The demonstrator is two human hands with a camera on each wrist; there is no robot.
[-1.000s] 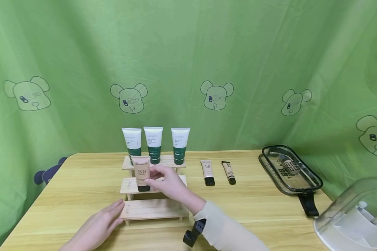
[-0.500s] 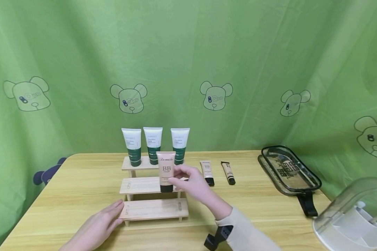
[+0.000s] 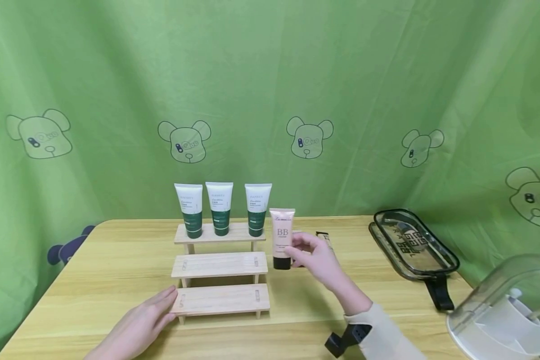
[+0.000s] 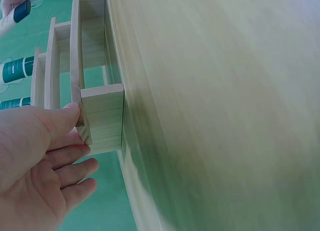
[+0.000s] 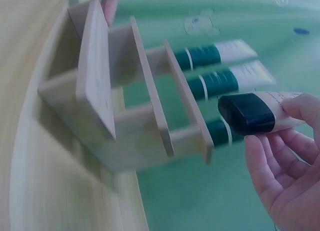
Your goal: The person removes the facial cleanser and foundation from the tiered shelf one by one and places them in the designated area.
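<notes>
My right hand (image 3: 312, 255) holds a pink BB cream tube (image 3: 282, 232) upright by its side, black cap down, just right of the wooden step stand (image 3: 220, 265). In the right wrist view, that tube's black cap (image 5: 247, 113) points toward the stand. My left hand (image 3: 137, 322) is at the left end of the lowest step. In the left wrist view, its thumb and forefinger pinch the end of that board (image 4: 80, 111), the other fingers loose. Three white-and-green tubes (image 3: 221, 207) stand on the top step; the middle and lowest steps are bare.
Behind my right hand, a small beige tube (image 3: 322, 236) lies partly hidden on the table (image 3: 94, 280). Farther right lies a clear black-trimmed pouch (image 3: 416, 245). A white container with a transparent cover (image 3: 499, 325) stands at the front right. A green curtain (image 3: 252, 100) hangs behind the table.
My right hand has carried the BB cream tube rightward from over the middle step to beside the stand. It now blocks the other BB tube on the table. My left hand stays put.
</notes>
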